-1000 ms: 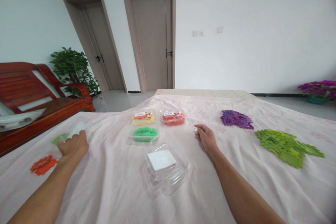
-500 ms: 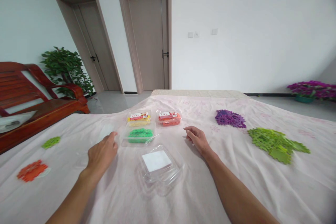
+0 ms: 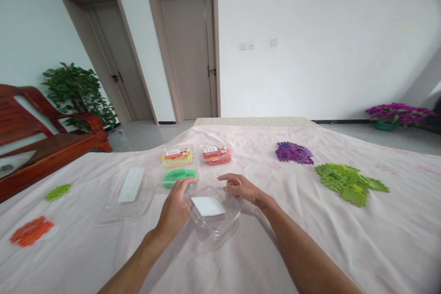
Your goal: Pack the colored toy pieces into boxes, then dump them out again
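A clear plastic box point(image 3: 212, 213) with a white label lies on the pink cloth in front of me. My left hand point(image 3: 175, 206) grips its left edge with curled fingers. My right hand point(image 3: 241, 188) touches its far right rim, fingers bent over it. Just behind stand three closed boxes: green pieces point(image 3: 178, 176), yellow pieces point(image 3: 177, 156) and orange pieces point(image 3: 216, 154). Another clear open box point(image 3: 129, 190) lies to the left.
Purple pieces point(image 3: 293, 153) and a heap of light green pieces point(image 3: 347, 180) lie at the right. Small green point(image 3: 58, 191) and orange point(image 3: 31, 231) clusters lie at the left. A red wooden bench point(image 3: 41, 133) stands beyond the left edge.
My left hand left the clear box at the left and swung right onto the labelled clear box. My right hand moved back and left onto the same box's rim.
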Demonstrator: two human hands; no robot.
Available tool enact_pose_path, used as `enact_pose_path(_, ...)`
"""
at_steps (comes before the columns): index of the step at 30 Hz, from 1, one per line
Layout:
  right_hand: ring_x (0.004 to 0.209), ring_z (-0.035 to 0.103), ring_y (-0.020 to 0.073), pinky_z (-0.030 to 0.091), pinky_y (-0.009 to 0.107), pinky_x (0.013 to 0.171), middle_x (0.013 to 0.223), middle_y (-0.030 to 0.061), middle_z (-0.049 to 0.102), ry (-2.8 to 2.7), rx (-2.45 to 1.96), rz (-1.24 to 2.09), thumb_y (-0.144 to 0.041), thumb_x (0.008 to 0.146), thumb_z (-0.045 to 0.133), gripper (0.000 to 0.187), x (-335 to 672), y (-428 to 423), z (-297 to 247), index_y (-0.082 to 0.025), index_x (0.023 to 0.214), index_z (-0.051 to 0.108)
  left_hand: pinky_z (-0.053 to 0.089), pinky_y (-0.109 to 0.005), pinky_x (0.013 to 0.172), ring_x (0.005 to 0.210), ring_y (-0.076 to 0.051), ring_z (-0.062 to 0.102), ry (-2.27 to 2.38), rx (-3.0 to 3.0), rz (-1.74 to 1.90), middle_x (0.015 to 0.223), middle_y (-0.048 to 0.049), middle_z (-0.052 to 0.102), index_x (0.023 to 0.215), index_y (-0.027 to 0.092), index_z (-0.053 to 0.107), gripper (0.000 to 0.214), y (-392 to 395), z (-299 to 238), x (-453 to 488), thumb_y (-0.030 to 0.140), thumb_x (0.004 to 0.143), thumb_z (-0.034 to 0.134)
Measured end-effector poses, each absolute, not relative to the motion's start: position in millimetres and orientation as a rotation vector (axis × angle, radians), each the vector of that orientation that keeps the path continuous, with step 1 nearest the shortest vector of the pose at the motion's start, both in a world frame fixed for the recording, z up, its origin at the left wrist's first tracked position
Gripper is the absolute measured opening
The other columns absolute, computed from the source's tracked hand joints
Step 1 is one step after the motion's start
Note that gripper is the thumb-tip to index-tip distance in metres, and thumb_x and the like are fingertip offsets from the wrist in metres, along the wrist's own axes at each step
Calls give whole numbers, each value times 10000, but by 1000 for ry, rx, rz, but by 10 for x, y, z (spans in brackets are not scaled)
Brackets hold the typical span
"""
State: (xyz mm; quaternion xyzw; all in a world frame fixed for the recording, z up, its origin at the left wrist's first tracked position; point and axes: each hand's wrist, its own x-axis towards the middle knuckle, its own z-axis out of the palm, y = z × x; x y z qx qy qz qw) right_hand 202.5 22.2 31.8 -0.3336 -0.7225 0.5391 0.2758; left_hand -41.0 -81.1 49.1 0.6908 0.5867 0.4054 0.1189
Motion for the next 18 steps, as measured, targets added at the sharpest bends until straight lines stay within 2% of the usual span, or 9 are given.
enact_pose_path(2,637,535,128,448,258,615,756,-17,605,-1997,-906,1227,-197,749,600,503,2014,243,308,-203,1252,616,442,-402,1013,1161,-242,572,1732,1970,1155,1222,-92,623,1191,206,614,363,-660,516,-356,267,838,554)
enact_pose_path(4,833,591,174,487,312,754,1014,39,644,-2072,-864,928,-113,688,581,579,2002,249,318,-228,1255,607,425,-402,1016,1145,-245,571,1787,1964,1084,1204,-88,630,1173,209,631,351,-522,547,-286,304,841,564)
enact_pose_path(6,1047,565,226,466,377,912,1207,66,596,-2167,-770,675,-63,635,562,609,1986,226,359,-244,1212,630,410,-392,1014,1149,-247,559,1892,1959,1026,1211,-87,623,1170,211,637,349,-416,571,-196,308,841,574)
enact_pose_path(8,1152,515,253,409,418,1015,1256,67,574,-2290,-692,526,-46,611,556,594,1967,181,424,-248,1161,654,405,-385,996,1137,-259,557,2014,1952,957,1199,-97,626,1170,206,640,346,-345,589,-100,296,841,581)
enact_pose_path(12,1265,436,291,341,464,1081,1357,69,520,-2476,-712,478,-74,586,600,641,1939,96,520,-257,1200,625,406,-411,934,1049,-299,590,2089,2049,733,1057,-131,670,1081,194,686,269,-285,633,28,264,863,546)
enact_pose_path(18,1343,370,303,310,475,1104,1414,106,466,-2436,-782,652,-139,610,707,660,1934,102,469,-229,1248,562,446,-418,832,994,-332,616,2128,2090,607,947,-150,680,983,182,699,216,-285,683,93,248,822,570)
